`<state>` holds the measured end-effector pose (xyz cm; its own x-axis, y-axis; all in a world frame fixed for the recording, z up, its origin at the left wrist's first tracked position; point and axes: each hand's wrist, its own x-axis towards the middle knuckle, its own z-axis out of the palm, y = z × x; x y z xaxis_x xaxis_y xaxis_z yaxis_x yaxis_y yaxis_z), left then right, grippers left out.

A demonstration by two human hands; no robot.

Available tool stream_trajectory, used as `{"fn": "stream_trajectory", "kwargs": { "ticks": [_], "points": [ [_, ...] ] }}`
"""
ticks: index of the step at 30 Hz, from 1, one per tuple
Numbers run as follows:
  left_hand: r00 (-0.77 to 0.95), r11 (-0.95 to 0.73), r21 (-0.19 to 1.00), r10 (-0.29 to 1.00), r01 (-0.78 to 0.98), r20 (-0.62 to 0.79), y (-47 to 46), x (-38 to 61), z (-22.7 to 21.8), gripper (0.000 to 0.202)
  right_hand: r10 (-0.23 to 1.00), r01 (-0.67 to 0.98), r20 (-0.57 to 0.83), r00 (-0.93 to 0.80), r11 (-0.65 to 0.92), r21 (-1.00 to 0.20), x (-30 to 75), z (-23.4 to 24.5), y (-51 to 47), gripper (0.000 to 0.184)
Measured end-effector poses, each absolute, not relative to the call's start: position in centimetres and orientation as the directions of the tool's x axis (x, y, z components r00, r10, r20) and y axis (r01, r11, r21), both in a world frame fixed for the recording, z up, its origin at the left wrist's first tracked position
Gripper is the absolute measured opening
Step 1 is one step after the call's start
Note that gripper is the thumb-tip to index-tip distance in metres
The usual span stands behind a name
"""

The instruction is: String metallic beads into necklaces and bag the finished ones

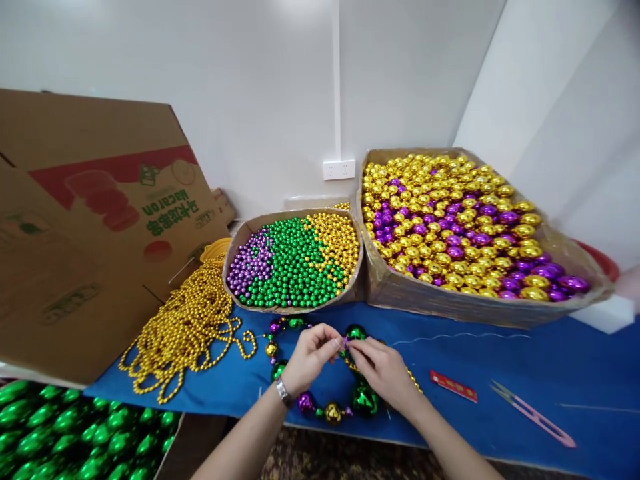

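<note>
Pinch the bead garland point(333, 412), lying at the tabletop's point(510, 363) near edge, at a small purple bead point(345, 342), as your left hand point(315, 353) and right hand point(383, 375) do, because its large glossy balls are probably light but slippery and its cord limp.

My bead string point(333, 412), shiny green, gold and purple, mixed in size, lies curved on blue cloth point(475, 360).

Bead strand point(333, 412) on cloth point(475, 363), boxes point(425, 297) behind, carton point(85, 260) left; snips point(537, 415) right
</note>
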<state>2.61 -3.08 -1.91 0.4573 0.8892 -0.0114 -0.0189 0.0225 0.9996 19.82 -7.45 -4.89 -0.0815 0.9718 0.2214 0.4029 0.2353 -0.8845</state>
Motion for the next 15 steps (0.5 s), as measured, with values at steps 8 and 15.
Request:
{"fn": "stream_trajectory", "kwargs": {
  "ticks": [8,15],
  "points": [
    [0.469,0.019,1.000,0.883,0.003,-0.018,-3.3,2.6,-1.7,0.027,0.997,-0.046,-0.068,-0.036,-0.069,-0.997,18.0,-5.0,-6.4,0.040],
    [0.439,0.019,1.000,0.898,-0.005,-0.015,-3.4,2.8,-1.9,0.029,0.989,-0.339,-0.136,0.061,-0.108,-0.935,18.6,-4.3,-7.1,0.034]
  ]
}}
